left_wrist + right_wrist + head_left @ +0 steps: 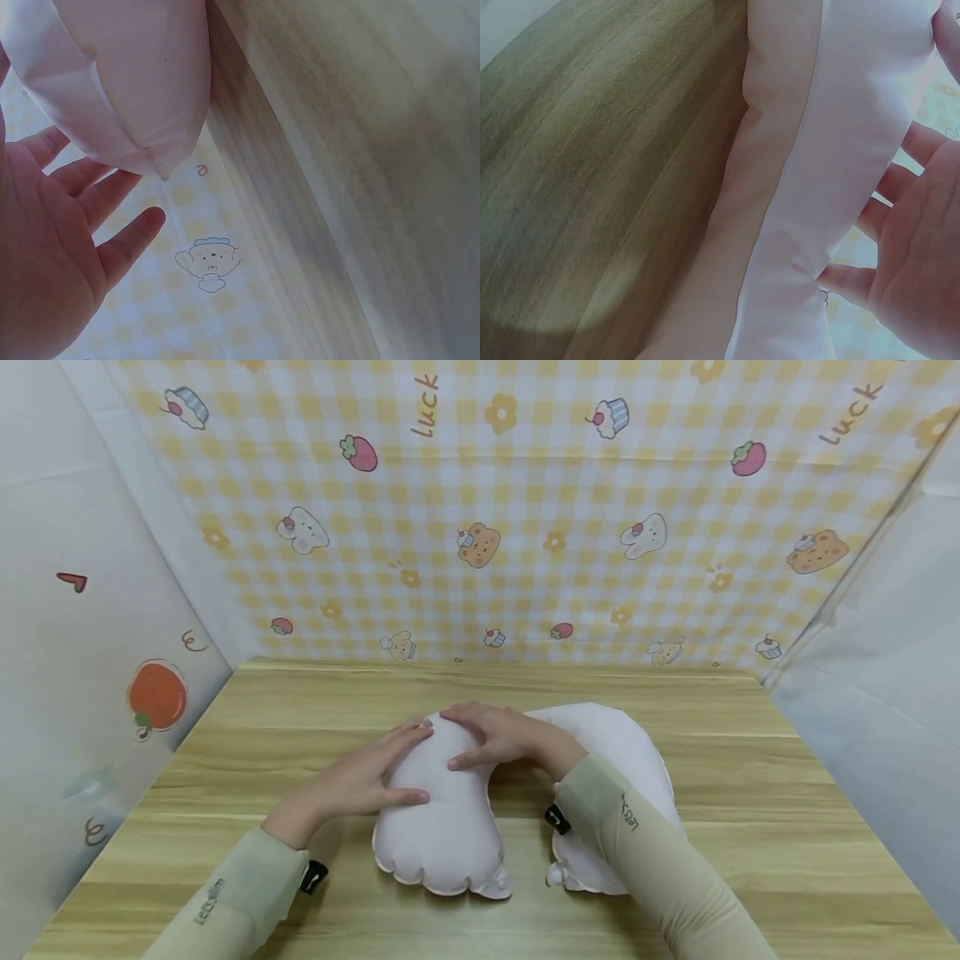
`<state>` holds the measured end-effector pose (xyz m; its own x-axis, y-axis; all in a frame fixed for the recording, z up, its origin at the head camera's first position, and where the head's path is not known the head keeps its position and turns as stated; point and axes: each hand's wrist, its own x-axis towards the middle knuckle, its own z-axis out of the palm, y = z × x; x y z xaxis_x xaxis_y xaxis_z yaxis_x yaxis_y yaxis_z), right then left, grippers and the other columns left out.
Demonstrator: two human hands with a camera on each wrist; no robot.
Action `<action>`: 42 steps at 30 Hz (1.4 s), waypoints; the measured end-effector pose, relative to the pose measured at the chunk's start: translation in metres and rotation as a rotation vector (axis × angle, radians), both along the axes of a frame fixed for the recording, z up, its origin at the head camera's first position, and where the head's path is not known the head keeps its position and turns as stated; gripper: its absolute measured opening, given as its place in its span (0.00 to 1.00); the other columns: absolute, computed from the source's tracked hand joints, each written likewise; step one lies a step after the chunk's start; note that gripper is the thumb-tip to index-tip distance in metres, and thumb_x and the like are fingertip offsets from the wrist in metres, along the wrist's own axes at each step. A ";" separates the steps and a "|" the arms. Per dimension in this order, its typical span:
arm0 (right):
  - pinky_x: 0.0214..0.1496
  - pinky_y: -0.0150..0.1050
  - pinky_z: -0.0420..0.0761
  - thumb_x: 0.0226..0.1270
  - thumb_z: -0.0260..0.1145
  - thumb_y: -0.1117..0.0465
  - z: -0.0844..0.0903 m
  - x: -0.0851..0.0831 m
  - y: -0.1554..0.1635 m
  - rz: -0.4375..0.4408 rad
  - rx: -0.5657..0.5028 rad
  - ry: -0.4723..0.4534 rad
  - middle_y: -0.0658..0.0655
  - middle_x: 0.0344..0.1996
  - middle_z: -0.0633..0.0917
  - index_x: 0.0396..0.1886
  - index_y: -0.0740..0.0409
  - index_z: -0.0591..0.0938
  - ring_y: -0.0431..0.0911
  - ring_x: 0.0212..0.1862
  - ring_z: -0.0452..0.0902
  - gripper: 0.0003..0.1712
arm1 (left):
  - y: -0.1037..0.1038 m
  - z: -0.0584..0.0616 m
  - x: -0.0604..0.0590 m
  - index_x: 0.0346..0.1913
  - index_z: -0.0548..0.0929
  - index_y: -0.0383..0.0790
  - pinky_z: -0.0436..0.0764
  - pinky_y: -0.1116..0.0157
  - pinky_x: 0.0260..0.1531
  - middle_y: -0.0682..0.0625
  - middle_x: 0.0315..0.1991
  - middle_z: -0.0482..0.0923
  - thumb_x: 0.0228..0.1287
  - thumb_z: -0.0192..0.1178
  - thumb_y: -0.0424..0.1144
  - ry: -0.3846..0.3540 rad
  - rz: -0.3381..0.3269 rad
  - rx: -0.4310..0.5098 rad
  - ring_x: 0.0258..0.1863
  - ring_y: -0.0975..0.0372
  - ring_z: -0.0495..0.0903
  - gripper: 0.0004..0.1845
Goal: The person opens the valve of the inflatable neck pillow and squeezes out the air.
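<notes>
A pale pink inflatable U-shaped neck pillow (450,835) lies on the wooden table (750,793), its two ends toward me and a small valve (553,877) on the right end. My left hand (367,772) lies flat on the pillow's left arm with straight fingers. My right hand (495,735) presses flat on the top of the same arm, its forearm crossing the right arm of the pillow. The left wrist view shows the left hand (67,240) with spread fingers beside the pillow (127,67). In the right wrist view, the right hand (915,262) rests against the pillow (832,150).
A yellow checked cloth with cartoon prints (525,510) hangs behind the table. White sheets form the left wall (90,635) and right wall (885,693). Bare tabletop lies on both sides of the pillow.
</notes>
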<state>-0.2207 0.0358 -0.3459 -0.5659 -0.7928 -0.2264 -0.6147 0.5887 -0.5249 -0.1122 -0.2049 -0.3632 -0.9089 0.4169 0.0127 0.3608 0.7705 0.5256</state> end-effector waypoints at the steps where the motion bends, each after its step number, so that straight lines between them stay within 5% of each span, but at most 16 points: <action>1: 0.78 0.66 0.46 0.64 0.66 0.38 0.000 0.000 0.000 0.001 0.005 0.005 0.53 0.79 0.57 0.79 0.43 0.58 0.52 0.81 0.48 0.48 | 0.000 0.000 0.000 0.77 0.59 0.49 0.68 0.37 0.65 0.41 0.79 0.51 0.59 0.64 0.65 0.000 -0.001 -0.001 0.75 0.41 0.60 0.48; 42: 0.78 0.67 0.45 0.66 0.62 0.35 -0.013 0.002 -0.006 0.005 0.072 -0.006 0.51 0.80 0.53 0.79 0.38 0.56 0.51 0.82 0.42 0.46 | -0.006 -0.006 -0.003 0.77 0.61 0.46 0.66 0.38 0.67 0.39 0.78 0.56 0.58 0.63 0.67 -0.013 -0.037 -0.071 0.75 0.42 0.60 0.49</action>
<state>-0.2185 0.0303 -0.3585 -0.5602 -0.7771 -0.2867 -0.6149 0.6221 -0.4847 -0.1148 -0.2106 -0.3692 -0.8929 0.4493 -0.0296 0.3830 0.7925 0.4746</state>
